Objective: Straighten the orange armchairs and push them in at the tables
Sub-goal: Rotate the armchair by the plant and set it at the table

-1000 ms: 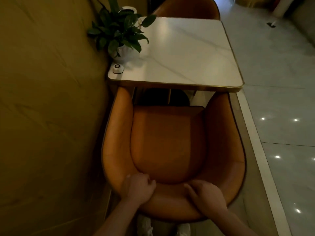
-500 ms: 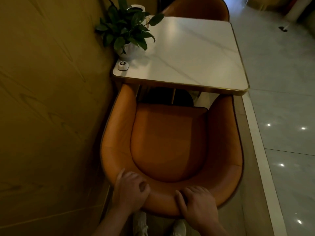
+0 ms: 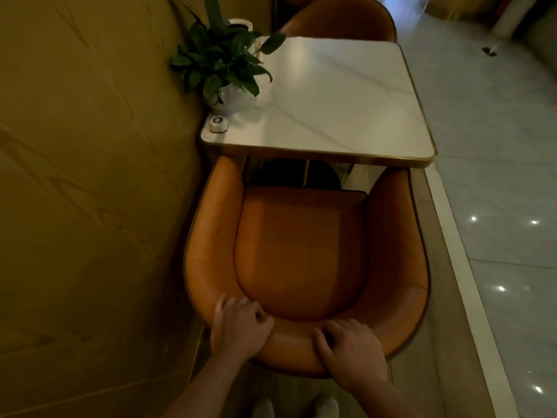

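An orange armchair (image 3: 301,251) stands right in front of me, its arm tips reaching under the near edge of a white marble table (image 3: 337,110). My left hand (image 3: 238,325) grips the top of the curved backrest at its left, fingers curled over the rim. A little to the right, my right hand (image 3: 351,348) holds the same rim with curled fingers. A second orange armchair (image 3: 340,19) sits at the far side of the table, its back partly visible.
A potted green plant (image 3: 223,64) and a small white call button (image 3: 218,124) sit on the table's left corner. A wood-panelled wall (image 3: 90,191) runs close along the chair's left. Glossy tiled floor (image 3: 506,236) lies to the right.
The chair has slid a little forward towards the table with both hands still on the backrest. My view has shifted, so the table sits lower in the frame.
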{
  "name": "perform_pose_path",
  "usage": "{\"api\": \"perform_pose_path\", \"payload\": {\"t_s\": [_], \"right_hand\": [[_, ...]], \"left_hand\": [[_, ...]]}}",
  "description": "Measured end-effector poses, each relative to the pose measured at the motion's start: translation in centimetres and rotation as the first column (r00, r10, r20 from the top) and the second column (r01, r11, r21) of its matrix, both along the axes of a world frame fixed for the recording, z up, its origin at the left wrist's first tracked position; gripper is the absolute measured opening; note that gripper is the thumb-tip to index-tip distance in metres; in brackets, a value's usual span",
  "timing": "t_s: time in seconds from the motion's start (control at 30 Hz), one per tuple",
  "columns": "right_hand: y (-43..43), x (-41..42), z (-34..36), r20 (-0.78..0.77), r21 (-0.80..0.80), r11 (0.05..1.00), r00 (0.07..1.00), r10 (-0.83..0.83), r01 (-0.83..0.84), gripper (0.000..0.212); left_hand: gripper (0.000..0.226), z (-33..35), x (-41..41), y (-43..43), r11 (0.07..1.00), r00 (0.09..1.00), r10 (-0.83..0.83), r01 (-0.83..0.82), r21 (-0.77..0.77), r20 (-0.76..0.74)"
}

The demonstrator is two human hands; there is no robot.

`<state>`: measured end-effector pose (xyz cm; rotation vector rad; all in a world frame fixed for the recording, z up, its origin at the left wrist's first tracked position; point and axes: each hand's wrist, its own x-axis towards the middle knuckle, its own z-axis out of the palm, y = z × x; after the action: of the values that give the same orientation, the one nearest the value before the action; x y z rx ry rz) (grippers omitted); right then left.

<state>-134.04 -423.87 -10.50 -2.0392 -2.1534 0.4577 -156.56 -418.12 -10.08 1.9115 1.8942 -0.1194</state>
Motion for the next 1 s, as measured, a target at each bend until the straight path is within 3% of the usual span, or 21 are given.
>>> {"api": "perform_pose_path", "payload": {"t_s": [0.27,0.53,0.8,1.0], "right_hand": [[1.0,-0.2,-0.9,0.007,0.052,0.998,0.999,-0.047,0.047,0.031],[1.0,-0.3,-1.1,0.015,0.001,0.999,0.999,-0.051,0.051,0.033],[1.1,-0.3,0.2,-0.027,-0.004,1.0,1.0,-0.015,0.015,0.039],[1.6,-0.2,1.6,-0.048,-0.143,0.989,0.999,0.021,-0.028,0.046]], "left_hand": [[0.042,0.0,-0.2,0.7,0.997,0.999,0.041,-0.04,0.06,0.0],[0.032,0.1,-0.3,0.9,0.999,0.999,0.037,-0.037,0.029,0.007],[0.039,-0.3,-0.5,0.7,1.0,0.999,-0.019,0.019,0.007,-0.039],[0.031,0.4,-0.2,1.1,0.995,0.996,-0.067,0.062,-0.081,-0.063]]}}
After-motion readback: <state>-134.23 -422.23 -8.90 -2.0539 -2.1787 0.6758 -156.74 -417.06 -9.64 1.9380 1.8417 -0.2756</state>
